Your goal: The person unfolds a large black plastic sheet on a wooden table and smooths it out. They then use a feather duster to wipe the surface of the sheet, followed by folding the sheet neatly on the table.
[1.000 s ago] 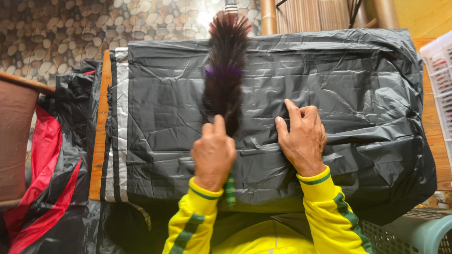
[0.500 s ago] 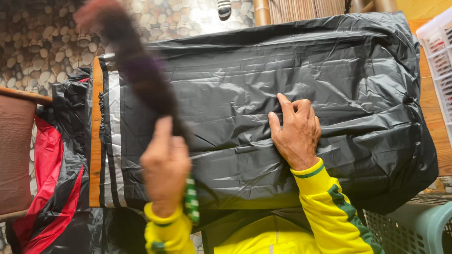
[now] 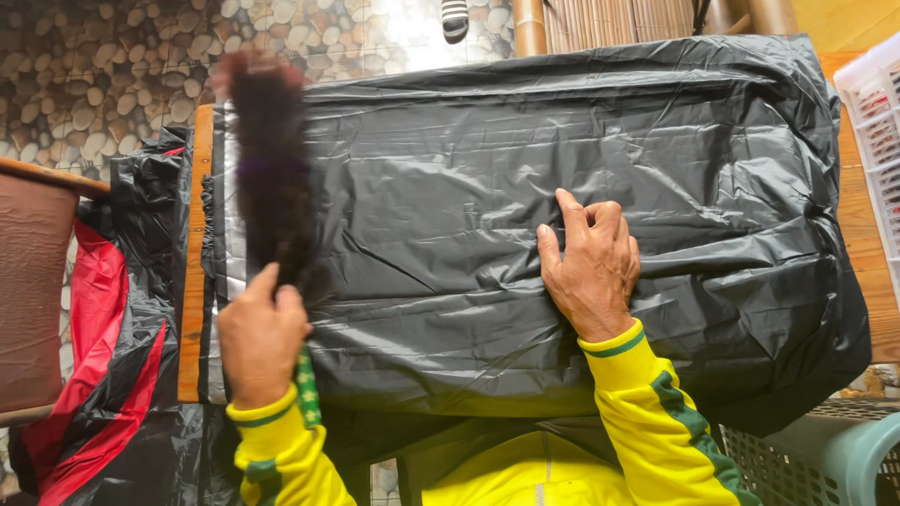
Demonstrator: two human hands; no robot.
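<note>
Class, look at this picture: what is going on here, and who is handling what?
A person in yellow sleeves stands over a table covered by black plastic sheet. The left hand grips a dark feather duster near the sheet's left edge. The right hand presses flat on the sheet. A basket sits at lower right.

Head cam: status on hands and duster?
Left hand gripping feather duster, brush over black plastic sheet. Right hand pressed flat on sheet. Nothing in the way.
</note>
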